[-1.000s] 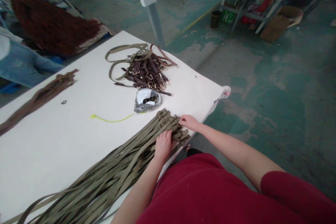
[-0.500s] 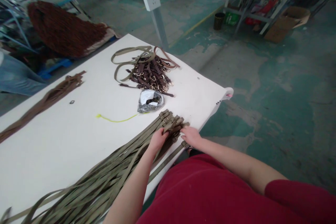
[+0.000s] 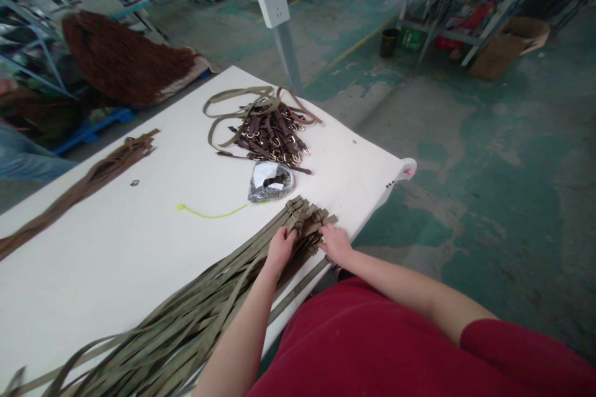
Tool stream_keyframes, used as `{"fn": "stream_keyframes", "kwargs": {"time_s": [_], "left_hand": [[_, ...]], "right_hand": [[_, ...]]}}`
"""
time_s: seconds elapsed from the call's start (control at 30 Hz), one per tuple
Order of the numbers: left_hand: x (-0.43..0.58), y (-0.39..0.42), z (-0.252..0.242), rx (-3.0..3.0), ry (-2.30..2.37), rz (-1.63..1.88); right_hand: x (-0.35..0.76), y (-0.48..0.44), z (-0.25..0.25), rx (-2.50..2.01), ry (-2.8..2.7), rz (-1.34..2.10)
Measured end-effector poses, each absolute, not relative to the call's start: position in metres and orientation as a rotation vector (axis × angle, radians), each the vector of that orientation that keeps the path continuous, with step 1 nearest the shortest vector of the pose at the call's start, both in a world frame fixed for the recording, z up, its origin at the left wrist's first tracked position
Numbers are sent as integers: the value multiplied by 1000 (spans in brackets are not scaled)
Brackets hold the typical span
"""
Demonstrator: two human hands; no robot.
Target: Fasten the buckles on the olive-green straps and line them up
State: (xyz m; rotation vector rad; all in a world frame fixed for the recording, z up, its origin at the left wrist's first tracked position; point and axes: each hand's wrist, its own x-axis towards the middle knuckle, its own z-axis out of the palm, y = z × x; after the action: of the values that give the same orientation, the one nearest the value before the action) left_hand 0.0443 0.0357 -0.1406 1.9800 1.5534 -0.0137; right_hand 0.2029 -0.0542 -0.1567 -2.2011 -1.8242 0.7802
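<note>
Long olive-green straps lie in a bundle along the near side of the white table. Metal buckles show at their right end. My left hand is closed on one of the upper straps, close to its buckle. Beside the strap ends, near the table edge, my right hand has its fingers pressed together on a strap end. The fingertips of both hands are partly hidden among the straps.
Beyond the bundle lie a clear plastic bag of dark parts, a yellow cord and a pile of dark brown straps with metal rings. Brown straps lie at left. A post with a socket box stands behind the table.
The view has shifted slightly. My left hand has lifted a buckled strap end a little, and the right hand stays by the strap ends.
</note>
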Motion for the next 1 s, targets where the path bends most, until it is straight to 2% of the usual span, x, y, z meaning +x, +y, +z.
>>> {"fn": "stream_keyframes", "kwargs": {"time_s": [0.37,0.6,1.0], "left_hand": [[52,27,-135,2023,1604,31],[54,13,-120,2487,1557,-147],[44,46,-139,2302,1762,-151]], "right_hand": [[202,-43,-156,-2211,-1884,866],[201,-50,-157,-2133,-1976,786],[211,-48,-155,-2183,-2006,727]]}}
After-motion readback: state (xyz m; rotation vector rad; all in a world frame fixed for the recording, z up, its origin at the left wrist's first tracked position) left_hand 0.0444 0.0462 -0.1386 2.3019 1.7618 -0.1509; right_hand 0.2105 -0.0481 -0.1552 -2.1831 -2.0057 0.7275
